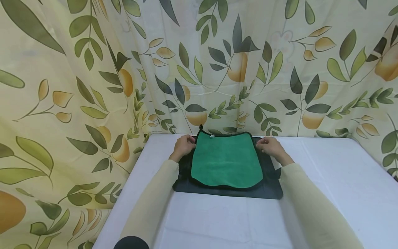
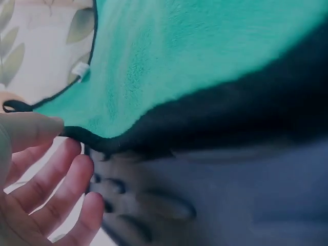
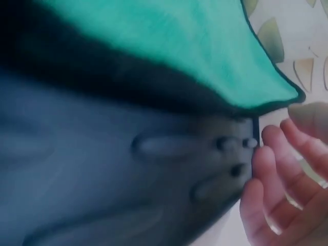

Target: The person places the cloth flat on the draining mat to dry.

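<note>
A green towel (image 1: 227, 159) with black edging, a small white tag (image 1: 212, 136) and a black hanging loop (image 1: 200, 127) is spread upright-tilted above a dark mat (image 1: 230, 193). With thumb and fingers, my left hand (image 1: 184, 147) pinches the towel's edging near the loop corner; in the left wrist view the other fingers are half bent below it. At the opposite corner my right hand (image 1: 272, 148) pinches the edging, the thumb right at the corner in the right wrist view. Oblong raised ridges (image 3: 164, 146) show on the mat, which the towel partly hides.
A white-covered table (image 1: 326, 193) lies under the mat. Behind it and along the left hangs a curtain (image 1: 149, 79) printed with leaves and fruit. A dark round object (image 1: 131, 242) sits over the left sleeve at the bottom edge.
</note>
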The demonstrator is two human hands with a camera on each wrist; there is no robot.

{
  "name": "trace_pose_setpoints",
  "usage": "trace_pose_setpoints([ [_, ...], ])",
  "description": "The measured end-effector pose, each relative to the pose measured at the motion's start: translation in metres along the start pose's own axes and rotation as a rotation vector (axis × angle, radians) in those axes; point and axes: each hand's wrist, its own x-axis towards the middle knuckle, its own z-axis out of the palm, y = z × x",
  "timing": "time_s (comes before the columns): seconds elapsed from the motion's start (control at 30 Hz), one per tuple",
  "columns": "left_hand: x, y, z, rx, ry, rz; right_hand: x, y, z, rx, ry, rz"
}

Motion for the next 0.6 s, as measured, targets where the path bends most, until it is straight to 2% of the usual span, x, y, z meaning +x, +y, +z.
trace_pose_setpoints([
  [0.1,-0.011,0.001,-0.004,0.036,-0.027,0.057,-0.011,0.003,-0.003,0.006,0.004,-0.039],
  [0.27,-0.037,-0.001,-0.016,0.056,-0.109,0.206,-0.034,0.001,-0.010,0.007,-0.035,-0.120],
  [0.47,-0.070,-0.007,-0.027,0.015,-0.340,0.344,-0.063,0.001,-0.011,-0.019,-0.109,-0.232],
  [0.6,-0.085,-0.009,-0.030,-0.008,-0.472,0.368,-0.079,0.003,-0.006,-0.058,-0.154,-0.313],
])
